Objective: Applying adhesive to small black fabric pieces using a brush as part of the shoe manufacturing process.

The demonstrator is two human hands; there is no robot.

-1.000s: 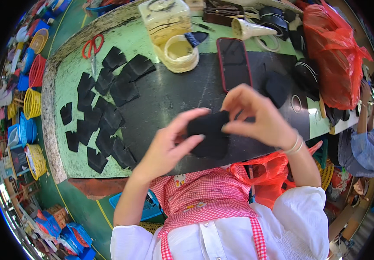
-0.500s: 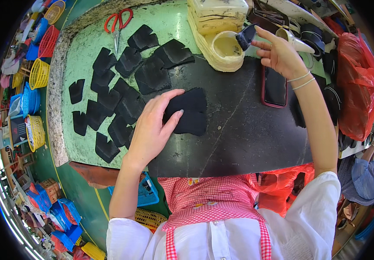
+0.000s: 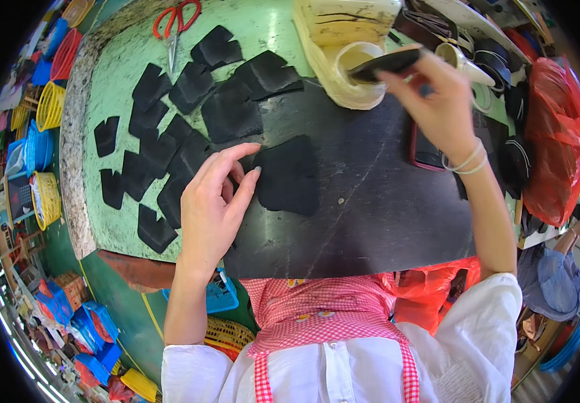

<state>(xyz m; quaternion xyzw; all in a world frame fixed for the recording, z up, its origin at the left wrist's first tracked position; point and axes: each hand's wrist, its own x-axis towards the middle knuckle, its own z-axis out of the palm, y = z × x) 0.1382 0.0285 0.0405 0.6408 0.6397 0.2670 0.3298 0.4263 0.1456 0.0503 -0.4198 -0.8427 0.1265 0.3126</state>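
Observation:
A black flat piece, wedge-shaped and scraper-like (image 3: 385, 64), is pinched in the fingers of my right hand (image 3: 438, 94), its tip at the mouth of a round cream-coloured pot (image 3: 360, 101) of pale liquid. Motion blurs this hand. On the dark board, one black fabric piece (image 3: 288, 176) lies flat. My left hand (image 3: 215, 201) is beside its left edge, thumb and forefinger apart, the other fingers curled loosely; nothing shows between them. Several black cut pieces (image 3: 233, 111) overlap on the green tabletop to the left.
Red-handled scissors (image 3: 174, 30) lie at the far left of the table (image 3: 119, 60). A phone (image 3: 427, 149) rests partly under my right forearm. A red plastic bag (image 3: 558, 141) is at the right. Baskets (image 3: 50, 105) stand off to the left.
My left hand has slid left off the black piece to its edge. My right hand has moved slightly and swung the black tool flatter, its tip now over the pot's mouth.

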